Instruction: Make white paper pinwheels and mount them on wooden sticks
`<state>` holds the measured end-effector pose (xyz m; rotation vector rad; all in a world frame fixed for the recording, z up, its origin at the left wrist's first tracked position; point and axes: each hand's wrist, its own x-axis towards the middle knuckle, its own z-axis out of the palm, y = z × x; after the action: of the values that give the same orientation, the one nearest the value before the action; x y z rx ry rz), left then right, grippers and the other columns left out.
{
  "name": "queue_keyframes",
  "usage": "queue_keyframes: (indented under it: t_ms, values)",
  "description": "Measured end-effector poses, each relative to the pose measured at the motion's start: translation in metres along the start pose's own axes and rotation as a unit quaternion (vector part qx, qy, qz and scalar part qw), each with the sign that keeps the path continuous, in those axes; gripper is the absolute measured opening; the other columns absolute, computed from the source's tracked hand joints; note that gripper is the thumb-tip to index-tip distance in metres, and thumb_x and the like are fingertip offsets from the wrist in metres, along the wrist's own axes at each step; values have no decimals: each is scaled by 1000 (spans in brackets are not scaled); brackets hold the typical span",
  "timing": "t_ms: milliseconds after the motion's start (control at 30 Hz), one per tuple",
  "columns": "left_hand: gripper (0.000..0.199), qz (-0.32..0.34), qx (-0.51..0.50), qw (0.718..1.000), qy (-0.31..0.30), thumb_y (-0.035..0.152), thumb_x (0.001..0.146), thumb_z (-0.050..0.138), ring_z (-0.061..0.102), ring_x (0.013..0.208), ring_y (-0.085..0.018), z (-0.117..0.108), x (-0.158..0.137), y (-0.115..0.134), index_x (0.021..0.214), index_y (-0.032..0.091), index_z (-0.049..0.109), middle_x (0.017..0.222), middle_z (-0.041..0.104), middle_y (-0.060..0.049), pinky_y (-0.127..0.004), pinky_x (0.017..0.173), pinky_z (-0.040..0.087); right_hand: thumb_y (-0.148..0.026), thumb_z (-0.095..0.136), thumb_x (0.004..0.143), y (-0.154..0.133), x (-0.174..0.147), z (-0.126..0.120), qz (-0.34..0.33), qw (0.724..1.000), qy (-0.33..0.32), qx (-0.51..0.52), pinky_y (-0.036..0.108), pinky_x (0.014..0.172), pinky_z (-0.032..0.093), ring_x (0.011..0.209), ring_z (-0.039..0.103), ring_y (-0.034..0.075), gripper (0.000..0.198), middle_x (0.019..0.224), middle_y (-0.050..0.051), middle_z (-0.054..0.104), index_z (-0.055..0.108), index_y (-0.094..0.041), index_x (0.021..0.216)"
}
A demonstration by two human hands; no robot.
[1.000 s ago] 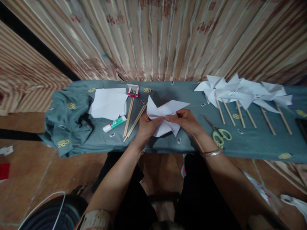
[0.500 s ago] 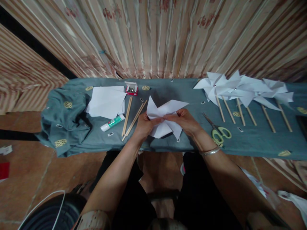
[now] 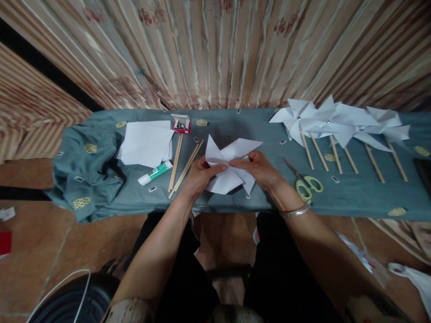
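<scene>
A white paper pinwheel (image 3: 226, 177) with folded blades is held between both my hands, just above the cloth near the table's front edge. My left hand (image 3: 202, 174) grips its left side, thumb on top pointing to the middle and fingers underneath. From the right, my right hand (image 3: 259, 169) pinches it with the thumb on the centre, its other fingers curled partly behind the paper. Left of the pinwheel lie thin wooden sticks (image 3: 186, 168). A pair of scissors with green handles (image 3: 305, 183) rests to the right of my right hand.
The cloth-covered table (image 3: 266, 197) also bears a stack of white paper (image 3: 144, 142), a glue stick (image 3: 155, 173) and a small red box of metal pins (image 3: 181, 124). Several finished pinwheels on sticks (image 3: 332, 119) lie at the right. A pleated curtain (image 3: 215, 54) hangs behind.
My left thumb has drawn back slightly left from the pinwheel's centre, while the right thumb stays on it. The whole view has shifted a little.
</scene>
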<state>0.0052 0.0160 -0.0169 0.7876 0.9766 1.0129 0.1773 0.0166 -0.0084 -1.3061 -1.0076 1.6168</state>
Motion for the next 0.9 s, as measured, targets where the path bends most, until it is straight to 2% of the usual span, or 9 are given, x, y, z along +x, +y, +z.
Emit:
queue_keyframes:
  t_ms: [200, 333, 633, 900]
  values:
    - [38, 23, 2, 1000, 19, 31, 49, 91, 71, 77, -21, -2, 0, -2, 79, 16, 73, 81, 77, -4, -36, 79, 55, -39, 88, 53, 2, 0, -1, 2, 1000, -3, 11, 25, 52, 46, 54, 60, 12, 31, 66, 0, 73, 74, -18, 69]
    - [39, 23, 14, 999, 27, 31, 51, 90, 71, 81, -22, -3, 0, -1, 83, 16, 74, 84, 78, -4, -35, 78, 56, -42, 89, 55, 3, 2, -3, -1, 1000, -8, 12, 27, 58, 50, 60, 64, 14, 30, 71, 0, 75, 75, -21, 71]
    - [33, 50, 9, 998, 26, 27, 54, 89, 68, 70, -17, -6, 2, -5, 82, 16, 73, 77, 76, -1, -31, 74, 54, -46, 89, 53, 4, 3, -1, -11, 1000, -2, 7, 28, 57, 50, 59, 62, 15, 33, 70, 0, 74, 75, -22, 70]
    - [32, 66, 15, 997, 36, 28, 56, 88, 68, 71, -17, -5, 3, -6, 82, 17, 74, 78, 76, -1, -31, 75, 54, -41, 89, 55, 5, 3, -1, -16, 1000, -13, 19, 25, 59, 48, 61, 62, 12, 31, 71, -1, 74, 76, -19, 74]
